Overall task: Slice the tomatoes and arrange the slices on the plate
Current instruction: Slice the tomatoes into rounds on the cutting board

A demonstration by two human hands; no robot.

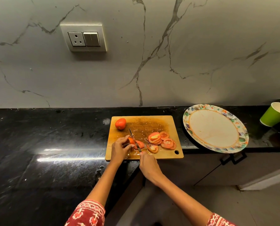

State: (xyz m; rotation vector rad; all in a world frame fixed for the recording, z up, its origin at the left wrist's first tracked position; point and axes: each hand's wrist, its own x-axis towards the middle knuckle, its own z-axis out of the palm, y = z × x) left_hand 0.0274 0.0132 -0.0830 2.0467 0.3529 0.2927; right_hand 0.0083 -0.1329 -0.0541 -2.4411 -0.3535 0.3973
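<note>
A wooden cutting board (152, 123) lies on the black counter. A whole tomato (120, 123) sits at its far left corner. Several tomato slices (162, 140) lie on the board's right half. My left hand (120, 148) pins a partly cut tomato piece (130, 141) to the board. My right hand (148, 165) grips a knife (134, 141), whose blade stands against the cut face of that piece. A fresh slice (140, 144) lies just right of the blade. The floral-rimmed paper plate (193, 111) to the right of the board holds no slices.
A green paper cup (274, 115) stands at the far right of the counter. The plate overhangs the counter's front edge above a cabinet handle (234, 158). A wall socket (83, 38) is on the marble backsplash. Black counter extends left of the board.
</note>
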